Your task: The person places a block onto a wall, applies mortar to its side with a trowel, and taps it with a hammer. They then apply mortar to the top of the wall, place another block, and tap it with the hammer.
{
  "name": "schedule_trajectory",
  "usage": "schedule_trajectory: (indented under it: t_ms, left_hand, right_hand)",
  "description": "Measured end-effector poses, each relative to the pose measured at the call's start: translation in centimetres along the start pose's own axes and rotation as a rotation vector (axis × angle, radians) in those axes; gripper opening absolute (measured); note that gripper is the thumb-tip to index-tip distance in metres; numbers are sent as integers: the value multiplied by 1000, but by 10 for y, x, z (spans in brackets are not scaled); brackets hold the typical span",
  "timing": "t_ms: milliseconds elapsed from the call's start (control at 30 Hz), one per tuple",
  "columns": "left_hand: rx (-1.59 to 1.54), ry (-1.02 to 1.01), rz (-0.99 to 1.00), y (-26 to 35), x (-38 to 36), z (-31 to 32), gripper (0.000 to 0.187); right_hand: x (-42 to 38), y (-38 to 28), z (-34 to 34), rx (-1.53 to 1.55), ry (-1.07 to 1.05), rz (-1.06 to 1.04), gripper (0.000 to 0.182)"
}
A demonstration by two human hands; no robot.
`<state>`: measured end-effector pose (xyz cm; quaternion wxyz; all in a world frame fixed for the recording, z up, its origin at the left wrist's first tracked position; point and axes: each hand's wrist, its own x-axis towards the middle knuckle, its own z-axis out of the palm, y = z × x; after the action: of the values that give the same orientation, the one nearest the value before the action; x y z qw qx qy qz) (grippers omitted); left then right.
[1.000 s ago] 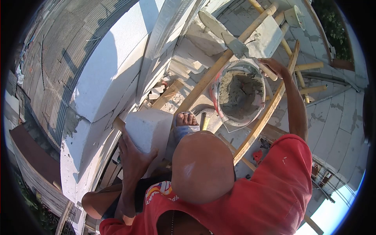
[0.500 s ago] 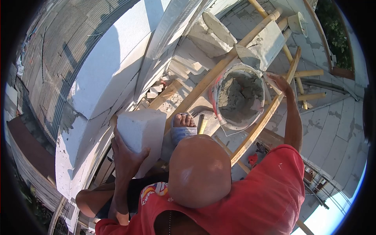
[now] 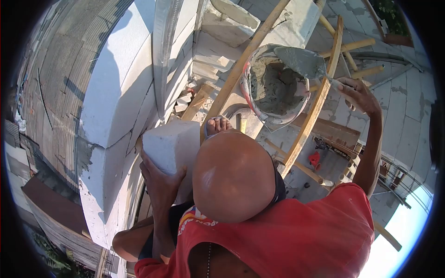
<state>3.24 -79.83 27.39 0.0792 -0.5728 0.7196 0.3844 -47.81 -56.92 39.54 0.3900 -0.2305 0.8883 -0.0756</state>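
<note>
My left hand [image 3: 163, 183] is wrapped round the side of a white lightweight block [image 3: 172, 143], held upright by my knee. At the right, my right hand [image 3: 358, 96] is closed round the handle of a trowel [image 3: 300, 61]. The trowel's grey, mortar-smeared blade lies over the far right rim of a bucket [image 3: 245, 83]. Wet grey mortar [image 3: 280, 90] fills the bucket's inside, with a hollow in its middle. My head hides part of the block's right side and most of my foot.
A pale block wall [image 3: 118, 116] runs along the left, above a corrugated roof [image 3: 60, 92]. Wooden poles [image 3: 308, 125] cross around the bucket. A hammer [image 3: 243, 124] lies near my foot [image 3: 218, 124]. Another mortar-caked container [image 3: 232, 21] stands at the back.
My right hand has moved right, away from the bucket, and the trowel blade now covers more of its far rim. My left hand stays on the block. The view has shifted.
</note>
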Motion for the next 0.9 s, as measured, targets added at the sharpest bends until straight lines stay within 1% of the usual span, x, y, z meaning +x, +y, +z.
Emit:
schedule_trajectory:
  t_ms: [67,133,200,300,333,433,533,600,733,833,900]
  left_hand:
    - [-13,-15,39,-11,3,4,126]
    - [-2,-19,41,-18,4,6,126]
    - [12,-20,14,-7,1,2,128]
    - [-29,-37,10,-9,-1,-1,129]
    - [-18,-34,3,-10,-2,-1,129]
    - [0,-29,-24,-10,-2,0,129]
    - [-2,-28,-32,-7,-2,-2,129]
    - [-20,-25,-10,-8,-1,0,129]
    - [-43,-29,-5,-5,0,0,129]
    - [-43,-36,-20,-5,2,2,129]
    - [-60,-57,-31,-5,4,1,129]
  right_hand:
    - [-14,-22,15,-122,-133,57,49]
    - [-3,-23,49,-249,-113,-18,43]
    - [35,24,99,-322,86,-442,39]
    - [30,-12,108,-319,-122,-370,38]
    - [11,-39,99,-204,-168,-164,40]
    - [-9,-47,82,-113,-238,18,40]
    - [-12,-22,80,39,-241,65,44]
    - [-6,15,85,212,-295,100,47]
    - [-13,29,96,553,-311,138,55]
    - [-18,30,103,671,-307,171,48]
    - [-16,30,106,445,-205,142,53]
